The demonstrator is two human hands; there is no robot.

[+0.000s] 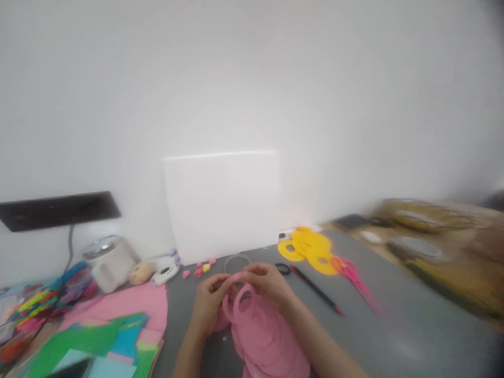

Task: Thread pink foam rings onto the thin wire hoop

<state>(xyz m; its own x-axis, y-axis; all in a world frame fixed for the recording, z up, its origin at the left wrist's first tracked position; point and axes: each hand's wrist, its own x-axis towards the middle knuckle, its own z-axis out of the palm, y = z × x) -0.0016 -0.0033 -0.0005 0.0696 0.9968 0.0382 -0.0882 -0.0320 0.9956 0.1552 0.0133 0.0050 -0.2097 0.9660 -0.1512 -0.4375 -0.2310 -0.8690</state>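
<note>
Near the front middle of the grey table, my left hand [213, 304] and my right hand [268, 285] meet, fingers pinched on the top edge of a pink paper ring [226, 304]. Below my right hand hangs or lies an overlapping row of pink paper cutouts [268, 338] with round holes, running toward me. Whether the ring is joined to them cannot be made out. A thin clear or metal hoop [237, 256] lies just behind my fingers. Small pink and yellow beads [202, 268] are to the left of it.
Yellow paper cutouts [309, 247], pink scissors [356, 281] and a black pencil [317, 290] lie to the right. On the left are coloured paper sheets [86, 336], a white mug-like container [112, 262] and a cable. A white board [222, 205] leans on the wall.
</note>
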